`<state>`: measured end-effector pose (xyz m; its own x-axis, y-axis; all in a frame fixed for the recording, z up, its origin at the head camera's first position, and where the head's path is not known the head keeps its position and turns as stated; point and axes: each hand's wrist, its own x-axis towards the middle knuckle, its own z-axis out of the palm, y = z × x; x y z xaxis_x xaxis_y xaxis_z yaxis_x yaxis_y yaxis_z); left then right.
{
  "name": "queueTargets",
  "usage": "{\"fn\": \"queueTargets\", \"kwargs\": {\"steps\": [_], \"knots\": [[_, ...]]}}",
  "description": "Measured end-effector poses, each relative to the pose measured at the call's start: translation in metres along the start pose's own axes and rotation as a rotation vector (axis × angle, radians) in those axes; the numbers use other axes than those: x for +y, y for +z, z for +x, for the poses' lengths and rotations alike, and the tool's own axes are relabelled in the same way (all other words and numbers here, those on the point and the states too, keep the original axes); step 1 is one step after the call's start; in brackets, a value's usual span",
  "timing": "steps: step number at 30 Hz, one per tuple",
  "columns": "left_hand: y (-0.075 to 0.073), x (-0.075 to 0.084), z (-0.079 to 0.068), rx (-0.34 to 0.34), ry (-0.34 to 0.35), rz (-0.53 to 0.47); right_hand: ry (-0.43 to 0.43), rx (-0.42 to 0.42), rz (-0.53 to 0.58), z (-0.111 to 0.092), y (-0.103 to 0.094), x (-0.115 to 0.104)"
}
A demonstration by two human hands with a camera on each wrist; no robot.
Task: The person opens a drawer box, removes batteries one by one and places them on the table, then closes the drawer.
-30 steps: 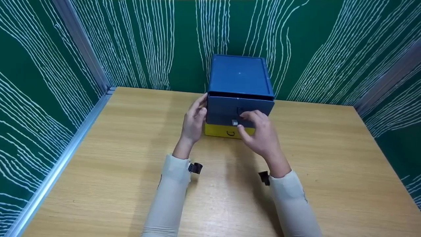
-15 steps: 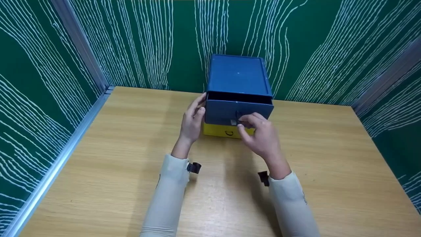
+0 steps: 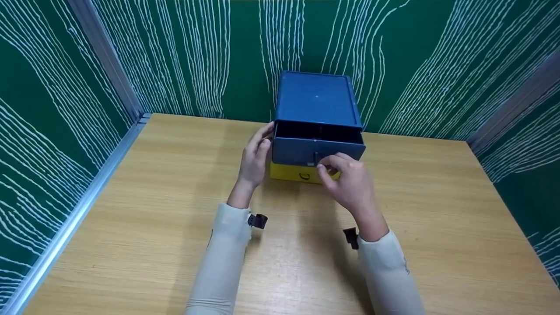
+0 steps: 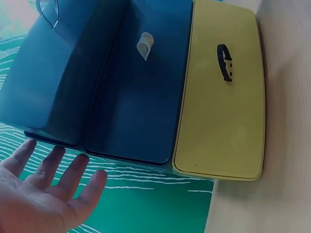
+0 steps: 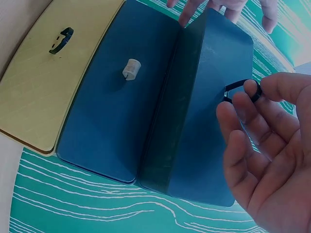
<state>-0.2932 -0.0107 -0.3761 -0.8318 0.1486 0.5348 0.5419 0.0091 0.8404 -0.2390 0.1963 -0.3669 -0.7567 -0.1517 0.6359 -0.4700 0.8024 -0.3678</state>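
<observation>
A drawer unit [image 3: 317, 98] stands at the back of the table, with its blue top drawer [image 3: 293, 151] slid part way out. My right hand [image 3: 350, 181] pinches the black loop handle [image 5: 235, 86] on that drawer's front between thumb and finger. Fingers extended, my left hand [image 3: 253, 162] lies along the unit's left side, fingertips right at its edge in the left wrist view. Below the top drawer, the blue middle drawer [image 4: 141, 102] has a whitish tab [image 4: 145, 45] as its pull. The yellow bottom drawer [image 4: 218, 131] carries a black handle [image 4: 223, 62]; both lower drawers sit flush.
The wooden table [image 3: 144, 210] reaches to both sides and in front of the unit. Green walls with white wavy lines [image 3: 201, 57] rise behind and beside it. A metal strip [image 3: 78, 201] runs along the table's left edge.
The top drawer has slid out toward me, widening the dark gap under the unit's top. My right hand has drawn back slightly with the handle; the left hand stays at the side.
</observation>
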Motion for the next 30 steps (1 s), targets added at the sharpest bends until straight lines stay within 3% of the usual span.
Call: {"fn": "queueTargets", "kwargs": {"steps": [7,14,20,30], "knots": [[0.004,-0.007,0.009,-0.023,-0.020,-0.064,-0.003,-0.004,-0.001,-0.001,-0.003,-0.002],[0.004,-0.016,0.015,-0.080,0.036,-0.145,-0.027,-0.005,-0.022,-0.004,-0.006,-0.003],[0.005,-0.024,0.022,-0.080,0.043,-0.215,-0.047,-0.027,-0.007,-0.004,-0.008,-0.005],[0.009,-0.013,0.024,-0.079,0.017,-0.160,-0.069,-0.054,-0.020,-0.007,-0.017,-0.010]]}}
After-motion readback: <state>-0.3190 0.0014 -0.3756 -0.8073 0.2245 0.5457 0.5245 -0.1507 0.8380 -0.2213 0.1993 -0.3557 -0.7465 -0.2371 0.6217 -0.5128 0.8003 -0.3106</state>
